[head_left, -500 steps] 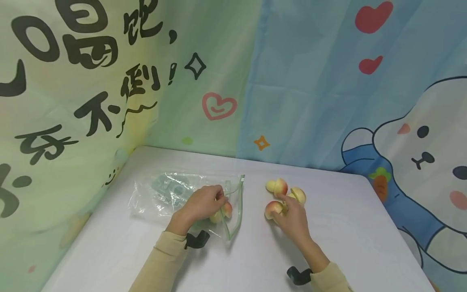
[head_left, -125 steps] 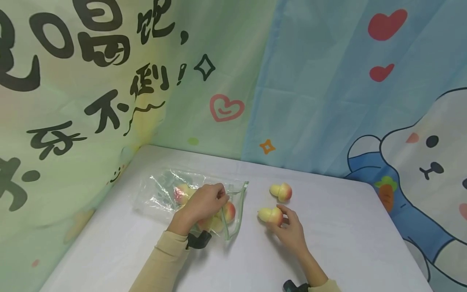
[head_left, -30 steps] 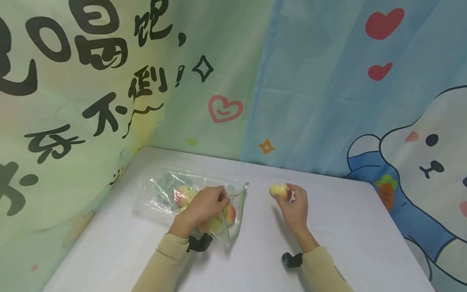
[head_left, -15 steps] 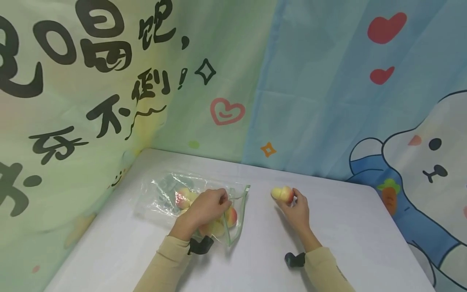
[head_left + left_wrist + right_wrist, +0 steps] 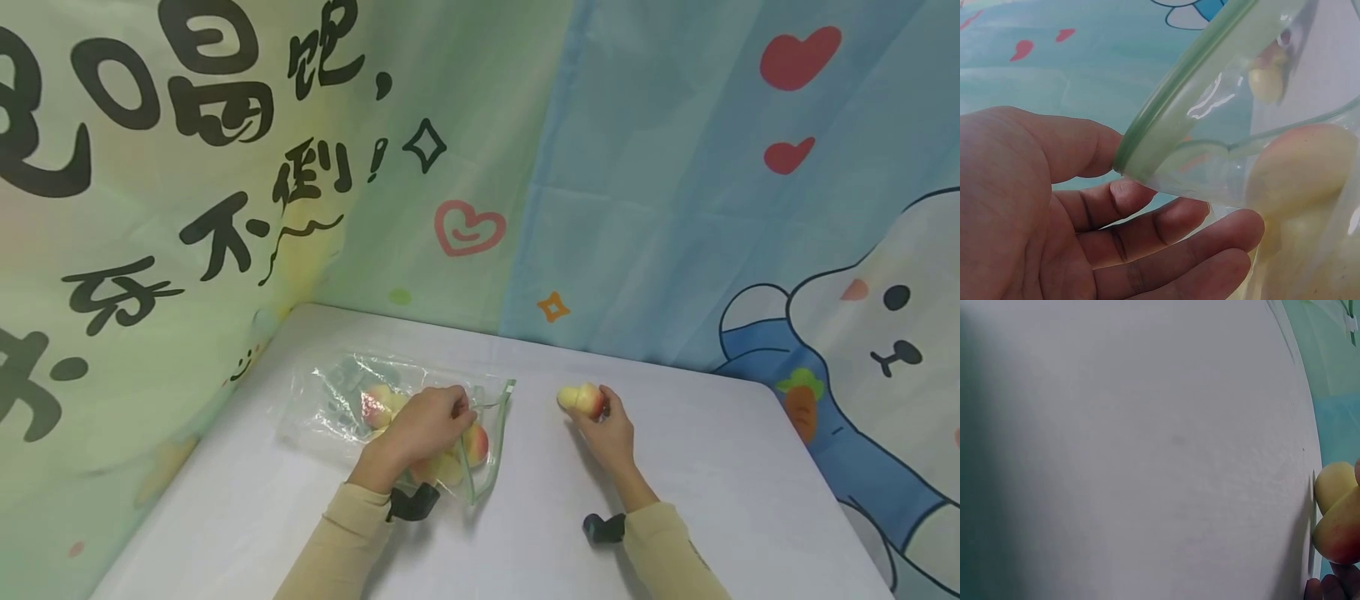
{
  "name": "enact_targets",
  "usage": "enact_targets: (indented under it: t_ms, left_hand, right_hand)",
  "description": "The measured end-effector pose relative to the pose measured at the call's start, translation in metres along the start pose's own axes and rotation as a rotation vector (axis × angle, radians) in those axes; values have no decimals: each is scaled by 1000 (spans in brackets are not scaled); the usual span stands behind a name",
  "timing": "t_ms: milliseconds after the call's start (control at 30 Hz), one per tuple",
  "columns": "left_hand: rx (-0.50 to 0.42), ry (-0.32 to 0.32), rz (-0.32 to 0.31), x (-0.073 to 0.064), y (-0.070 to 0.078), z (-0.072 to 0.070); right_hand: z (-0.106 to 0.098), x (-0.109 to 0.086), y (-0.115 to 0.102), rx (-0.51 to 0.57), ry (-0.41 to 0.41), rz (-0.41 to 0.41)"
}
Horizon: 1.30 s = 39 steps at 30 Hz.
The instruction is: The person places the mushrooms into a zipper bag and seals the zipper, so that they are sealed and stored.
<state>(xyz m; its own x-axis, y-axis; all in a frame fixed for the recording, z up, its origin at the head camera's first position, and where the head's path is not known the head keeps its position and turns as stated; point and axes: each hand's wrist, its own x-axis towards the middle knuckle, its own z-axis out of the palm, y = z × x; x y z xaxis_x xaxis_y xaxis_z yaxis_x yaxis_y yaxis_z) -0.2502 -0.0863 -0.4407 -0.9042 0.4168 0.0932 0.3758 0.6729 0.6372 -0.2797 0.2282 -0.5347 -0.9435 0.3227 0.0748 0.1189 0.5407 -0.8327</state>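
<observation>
In the head view my left hand [image 5: 423,425] is over a clear zip bag [image 5: 330,417] with a green edge. Close up in the left wrist view, thumb and index finger pinch the bag's green rim [image 5: 1172,81], and the mouth gapes. Several yellow-and-red gourd-shaped fruits [image 5: 378,406] lie inside, partly covered by the hand. To the right, my right hand [image 5: 611,433] holds one more gourd-shaped fruit [image 5: 581,400] between thumb and fingers, at or just above the table. The right wrist view catches only part of this fruit [image 5: 1338,531] at its edge.
A white table [image 5: 525,533] carries everything. Behind it hangs a printed cloth [image 5: 630,208] with hearts, black lettering and a cartoon bear. Dark wrist-camera mounts [image 5: 412,502] stick out from both sleeves.
Over the longer span, fruits from the right side have come to be in the bag. In the last second the right hand has gripped the last fruit outside; the left hand stays on the rim.
</observation>
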Motion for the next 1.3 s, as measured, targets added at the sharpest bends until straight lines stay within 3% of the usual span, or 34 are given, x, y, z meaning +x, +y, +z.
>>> enact_targets:
  t_ms: [200,367,833,1100,1300]
  left_hand:
    - [1,1,-1,1,-1,1]
    - [-3,4,3,2,-1,1]
    - [5,5,-1,1,1,-1]
    - [16,10,-1,0,2,-1]
    - [8,4,0,0,3,-2]
  right_hand:
    - [3,-6,-3,4,9,10]
    - [7,-18,-12,63,-29,-23]
    - [23,-62,-31,138,-121,-95]
    - [31,-89,-40,299,-206,-194]
    - [38,-100,-45,343,-255,-217]
